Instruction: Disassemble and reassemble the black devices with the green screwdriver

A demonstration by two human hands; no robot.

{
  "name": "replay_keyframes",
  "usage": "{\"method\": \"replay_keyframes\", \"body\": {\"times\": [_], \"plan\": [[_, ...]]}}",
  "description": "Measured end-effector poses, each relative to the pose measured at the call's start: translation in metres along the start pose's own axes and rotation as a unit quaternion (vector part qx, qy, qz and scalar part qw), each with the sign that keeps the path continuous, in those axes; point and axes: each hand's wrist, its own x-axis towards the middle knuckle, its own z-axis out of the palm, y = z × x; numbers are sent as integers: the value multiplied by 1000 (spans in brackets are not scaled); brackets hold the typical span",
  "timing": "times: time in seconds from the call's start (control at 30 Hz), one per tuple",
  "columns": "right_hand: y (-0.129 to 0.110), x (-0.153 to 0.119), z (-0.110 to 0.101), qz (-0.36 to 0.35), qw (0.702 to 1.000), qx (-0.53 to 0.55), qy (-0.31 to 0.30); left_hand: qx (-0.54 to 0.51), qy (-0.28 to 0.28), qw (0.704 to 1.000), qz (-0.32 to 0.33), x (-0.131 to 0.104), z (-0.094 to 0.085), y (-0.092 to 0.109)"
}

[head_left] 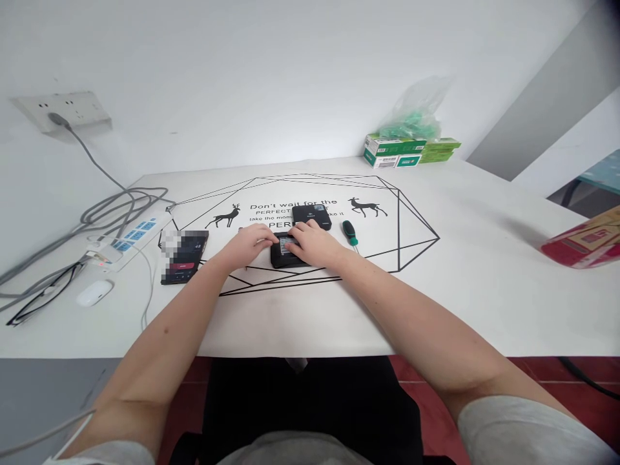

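Note:
A small black device (287,259) with a label inside lies on the white table, at the middle of the printed mat area. My left hand (250,245) is at its left edge, thumb and fingers pinched together near the corner; what they hold is too small to make out. My right hand (312,244) rests over the device's right part, its fingers spread on the top. Just behind lies a flat black cover or case (314,216). To the right is a screwdriver (349,232) with a green and black handle.
At the left are a phone (185,257), a power strip (140,239) with cables, a white earphone case (95,292) and glasses (46,294). Boxes (394,150) with a plastic bag stand at the back right. A red package (581,245) is at the right edge.

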Motion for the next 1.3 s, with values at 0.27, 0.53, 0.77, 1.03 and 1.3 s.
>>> {"method": "replay_keyframes", "body": {"times": [0.27, 0.53, 0.77, 1.03, 1.3], "plan": [[1, 1, 2, -1, 1000, 2, 4, 222, 18, 955, -194, 13, 11, -28], [-4, 0, -2, 12, 1000, -3, -2, 247, 2, 952, -180, 17, 14, -28], [-7, 0, -4, 14, 1000, -2, -7, 263, -20, 960, -92, 18, 9, -24], [0, 3, 0, 0, 997, 41, 73, 117, 23, 988, -98, 20, 15, -10], [0, 4, 4, -104, 962, 171, 184, -158, 33, 980, -114, 19, 27, 13]]}}
